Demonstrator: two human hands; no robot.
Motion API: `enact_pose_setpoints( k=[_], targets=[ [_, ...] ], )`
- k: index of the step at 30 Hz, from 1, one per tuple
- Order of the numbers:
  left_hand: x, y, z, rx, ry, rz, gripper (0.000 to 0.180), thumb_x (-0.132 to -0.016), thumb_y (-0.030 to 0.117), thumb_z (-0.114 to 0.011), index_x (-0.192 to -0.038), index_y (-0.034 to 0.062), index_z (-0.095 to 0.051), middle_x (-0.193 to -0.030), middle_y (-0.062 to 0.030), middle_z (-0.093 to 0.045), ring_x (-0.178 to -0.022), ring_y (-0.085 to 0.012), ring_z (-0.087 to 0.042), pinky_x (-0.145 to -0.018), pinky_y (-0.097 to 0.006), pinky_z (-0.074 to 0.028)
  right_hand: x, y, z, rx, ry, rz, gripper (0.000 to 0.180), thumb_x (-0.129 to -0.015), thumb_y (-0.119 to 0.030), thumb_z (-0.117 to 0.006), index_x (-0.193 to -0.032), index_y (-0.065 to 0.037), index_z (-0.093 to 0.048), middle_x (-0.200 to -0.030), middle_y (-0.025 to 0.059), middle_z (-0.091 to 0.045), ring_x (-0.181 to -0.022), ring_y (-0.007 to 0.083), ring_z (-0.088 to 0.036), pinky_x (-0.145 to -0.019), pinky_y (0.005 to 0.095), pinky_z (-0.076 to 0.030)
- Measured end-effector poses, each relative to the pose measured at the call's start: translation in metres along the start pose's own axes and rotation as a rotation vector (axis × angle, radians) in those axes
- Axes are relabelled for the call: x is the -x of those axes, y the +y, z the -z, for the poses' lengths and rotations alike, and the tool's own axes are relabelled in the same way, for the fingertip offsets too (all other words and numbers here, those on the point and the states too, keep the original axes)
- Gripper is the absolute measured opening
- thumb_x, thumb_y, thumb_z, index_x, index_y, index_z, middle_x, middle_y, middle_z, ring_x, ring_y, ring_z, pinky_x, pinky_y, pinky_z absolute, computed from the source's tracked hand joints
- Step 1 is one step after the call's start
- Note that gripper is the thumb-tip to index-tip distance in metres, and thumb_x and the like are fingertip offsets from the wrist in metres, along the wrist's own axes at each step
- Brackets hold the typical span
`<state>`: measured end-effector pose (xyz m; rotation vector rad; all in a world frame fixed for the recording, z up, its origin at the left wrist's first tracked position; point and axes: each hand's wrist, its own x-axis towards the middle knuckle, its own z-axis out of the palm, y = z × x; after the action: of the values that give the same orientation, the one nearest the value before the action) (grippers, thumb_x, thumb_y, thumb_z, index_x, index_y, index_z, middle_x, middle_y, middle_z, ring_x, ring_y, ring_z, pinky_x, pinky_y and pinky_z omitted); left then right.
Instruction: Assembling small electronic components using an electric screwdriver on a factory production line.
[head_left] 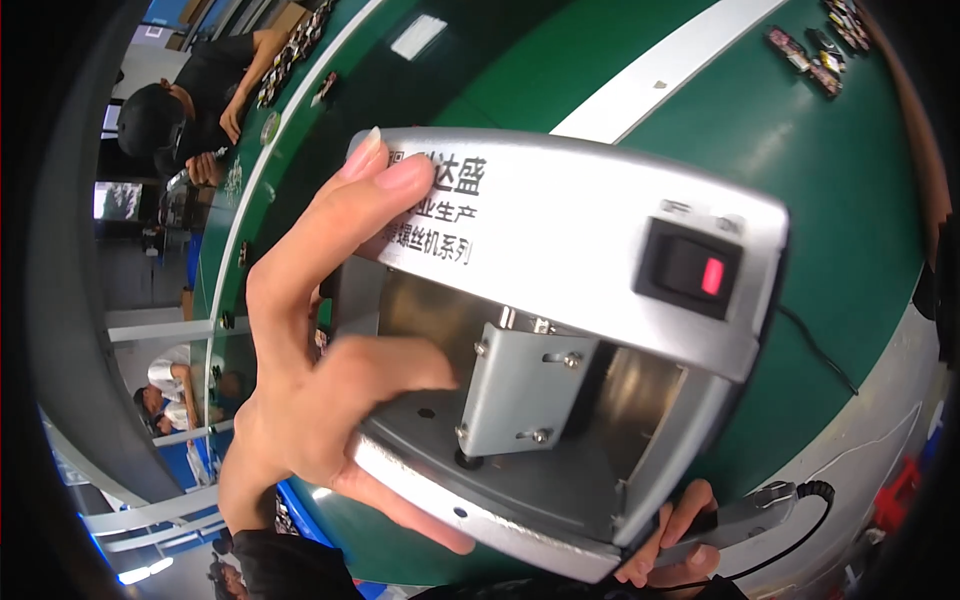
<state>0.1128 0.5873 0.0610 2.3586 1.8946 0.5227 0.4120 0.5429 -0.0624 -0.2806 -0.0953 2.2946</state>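
A silver metal machine housing fills the middle of the head view, held up close and tilted. It has a black rocker switch with a red mark on its top face and a small bolted metal bracket inside its open middle. My left hand grips its left end, fingers over the top edge and thumb reaching into the opening. My right hand holds the lower right corner from beneath; only its fingertips show, next to a grey tool with a coiled black cable.
Behind lies a long green conveyor belt with a white stripe. Small electronic parts sit at the far right and along the left edge. A person in black works at the far left; another person sits lower left.
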Motion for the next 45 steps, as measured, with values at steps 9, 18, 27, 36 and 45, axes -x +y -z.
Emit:
enact_pose_setpoints(
  k=[9, 18, 27, 36, 45],
  targets=[
    [-0.006, 0.007, -0.002, -0.003, -0.014, -0.104, 0.030, -0.080, 0.043, -0.079, -0.073, 0.0143, -0.071, -0.146, -0.0227, -0.047, -0.141, -0.0571, -0.032, -0.114, -0.064, -0.032, -0.008, -0.004, -0.001, -0.002, 0.026, -0.007, 0.028, -0.091, -0.022, -0.066, -0.088, -0.001, -0.048, -0.066, 0.0181, -0.061, -0.049, 0.0228, -0.058, -0.052, 0.0394, -0.056],
    [-0.047, 0.009, 0.024, -0.183, -0.391, -0.342, 0.039, -0.055, 0.041, -0.075, -0.068, 0.0045, -0.075, -0.141, -0.0210, -0.054, -0.138, -0.0567, -0.037, -0.108, -0.067, -0.036, -0.011, 0.001, -0.010, 0.067, 0.021, 0.071, 0.028, -0.093, -0.023, -0.062, -0.089, -0.001, -0.044, -0.064, 0.0172, -0.056, -0.045, 0.0217, -0.053, -0.041, 0.0376, -0.049],
    [-0.037, 0.021, 0.030, -0.341, -0.328, -0.255, 0.037, -0.054, 0.042, -0.070, -0.072, 0.0096, -0.077, -0.139, -0.0201, -0.057, -0.132, -0.0510, -0.046, -0.106, -0.064, -0.038, 0.008, -0.002, 0.002, 0.091, 0.037, 0.026, 0.034, -0.097, -0.027, -0.058, -0.098, -0.002, -0.035, -0.072, 0.0208, -0.053, -0.047, 0.0265, -0.053, -0.045, 0.0444, -0.046],
    [-0.042, 0.020, 0.041, -0.208, -0.515, -0.170, 0.047, -0.050, 0.046, -0.072, -0.079, 0.0103, -0.081, -0.153, -0.0199, -0.043, -0.143, -0.0572, -0.027, -0.115, -0.068, -0.021, 0.008, -0.005, 0.003, 0.051, -0.015, -0.017, 0.033, -0.098, -0.025, -0.056, -0.099, -0.001, -0.034, -0.076, 0.0233, -0.053, -0.049, 0.0278, -0.053, -0.050, 0.0454, -0.044],
    [-0.049, 0.019, 0.034, -0.164, -0.519, -0.202, 0.047, -0.051, 0.041, -0.069, -0.080, 0.0049, -0.079, -0.154, -0.0203, -0.041, -0.141, -0.0598, -0.026, -0.114, -0.064, -0.027, 0.006, -0.002, 0.003, 0.025, -0.034, 0.018, 0.031, -0.097, -0.023, -0.056, -0.098, 0.000, -0.036, -0.076, 0.0232, -0.054, -0.049, 0.0274, -0.053, -0.050, 0.0453, -0.045]
  ],
)
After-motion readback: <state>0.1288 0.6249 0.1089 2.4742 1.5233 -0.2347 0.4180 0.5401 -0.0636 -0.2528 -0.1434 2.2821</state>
